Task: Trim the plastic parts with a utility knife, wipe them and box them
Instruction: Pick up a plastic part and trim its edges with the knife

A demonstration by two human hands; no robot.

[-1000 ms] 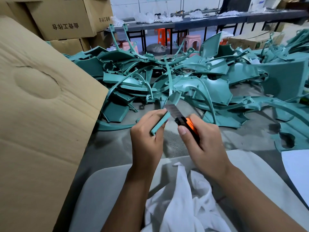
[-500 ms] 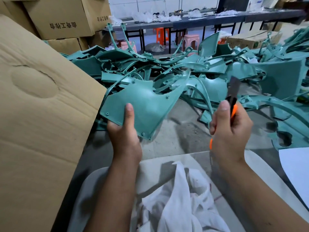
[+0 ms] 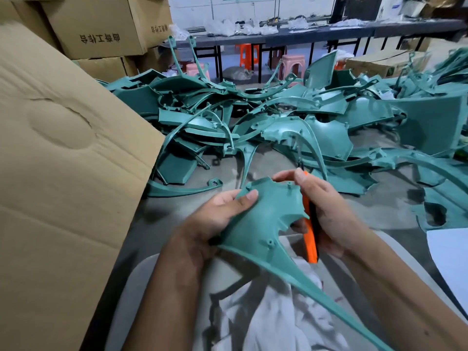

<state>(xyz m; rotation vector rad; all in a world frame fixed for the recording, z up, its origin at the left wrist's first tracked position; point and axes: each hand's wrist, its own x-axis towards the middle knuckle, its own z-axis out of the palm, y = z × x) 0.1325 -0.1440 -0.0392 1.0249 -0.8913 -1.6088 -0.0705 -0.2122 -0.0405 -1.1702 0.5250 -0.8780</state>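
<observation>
While the left hand (image 3: 222, 214) is pinching the upper edge of a teal moulded plastic panel with a long tapering tail (image 3: 263, 224), thumb on its face, the right hand (image 3: 326, 214) is wrapping its fingers round an orange-and-black utility knife (image 3: 310, 236) just behind the panel's notched right edge. Blade is not showing clearly here; cannot tell how far it is extended. The panel is being held in the air above the person's lap and a crumpled white cloth (image 3: 276, 320), not resting on the grey table (image 3: 379, 206).

Risks, as judged: the right fingertips are sitting close to the panel edge, so a slip along the plastic is likely sending the blade toward the left thumb. The unsupported tail is probably flexing under pressure, making a gouge or a jump off the edge more likely.

Around: a big tangled heap of teal plastic parts (image 3: 278, 117) is crowding the table ahead. A tilted brown cardboard flap (image 3: 68, 160) is closing off the left side, and stacked cardboard boxes (image 3: 101, 26) are standing behind it.
</observation>
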